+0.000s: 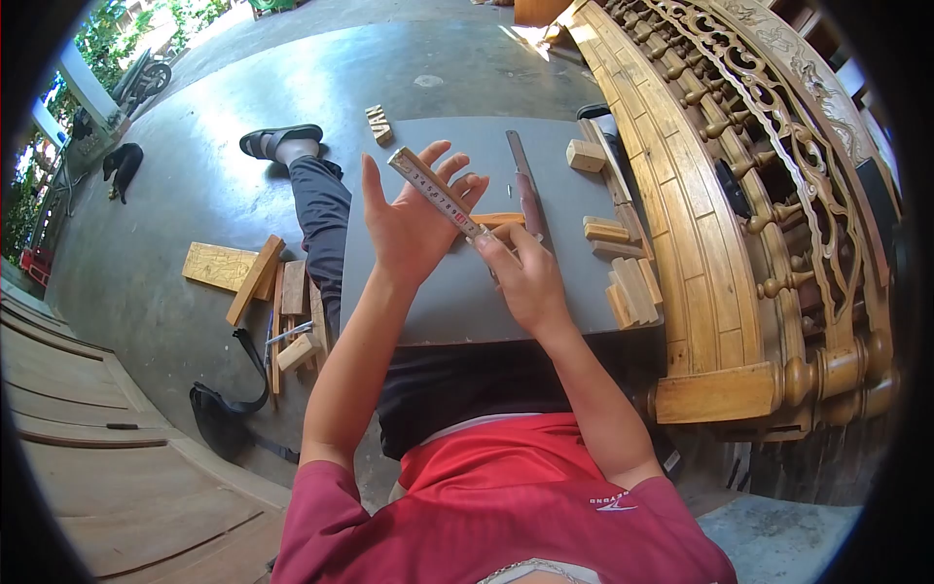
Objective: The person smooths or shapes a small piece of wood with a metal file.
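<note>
My right hand (525, 277) is closed around the near end of a tape measure (435, 192), thumb on top. Its pale blade, printed with numbers, slants up and left across my left palm. My left hand (409, 219) is turned palm up with its fingers spread, behind the blade; it does not grip it. Beyond my right hand, a strip of orange-brown wood (498, 219) lies on the grey board (438, 321), partly hidden by my fingers. A long, narrow tool with a flat metal end (517, 151) and a brown body lies beside it.
Several small wood blocks (632, 292) line the board's right edge; letter-shaped wood (377, 124) sits at its far left corner. Wood offcuts (229, 268) and a black bag (224, 419) lie on the floor at left. A carved wooden bench (710, 292) stands close on the right.
</note>
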The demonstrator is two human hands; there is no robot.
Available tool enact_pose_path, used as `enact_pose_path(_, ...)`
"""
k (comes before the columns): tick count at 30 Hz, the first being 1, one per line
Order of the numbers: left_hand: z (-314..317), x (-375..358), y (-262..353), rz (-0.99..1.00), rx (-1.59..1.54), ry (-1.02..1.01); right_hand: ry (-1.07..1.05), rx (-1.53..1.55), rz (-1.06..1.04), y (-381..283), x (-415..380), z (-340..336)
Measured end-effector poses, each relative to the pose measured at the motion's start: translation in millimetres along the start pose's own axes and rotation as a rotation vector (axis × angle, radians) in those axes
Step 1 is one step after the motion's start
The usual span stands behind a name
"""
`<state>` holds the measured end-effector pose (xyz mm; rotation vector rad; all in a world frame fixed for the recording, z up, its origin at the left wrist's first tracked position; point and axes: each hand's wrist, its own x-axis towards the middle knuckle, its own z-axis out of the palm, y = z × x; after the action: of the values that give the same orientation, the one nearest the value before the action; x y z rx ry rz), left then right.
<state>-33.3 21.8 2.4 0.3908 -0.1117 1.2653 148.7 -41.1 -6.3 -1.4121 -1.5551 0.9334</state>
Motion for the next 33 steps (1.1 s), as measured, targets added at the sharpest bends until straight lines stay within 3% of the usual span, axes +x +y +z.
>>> enact_pose_path(24, 1.8, 0.2, -0.3, -0.002, 0.030, -0.005, 0.007, 0.027, -0.036, 0.9, -1.6, -0.1)
enact_pose_path(27, -3.1, 2.3, 0.8, -0.008, 0.069, -0.108, 0.001, 0.021, -0.023, 0.9, -1.4, -0.4)
enact_pose_path(33, 0.0, 3.8, -1.5, 0.007, 0.152, -0.007, 0.040, 0.028, -0.097, -2.7, -6.2, 2.6)
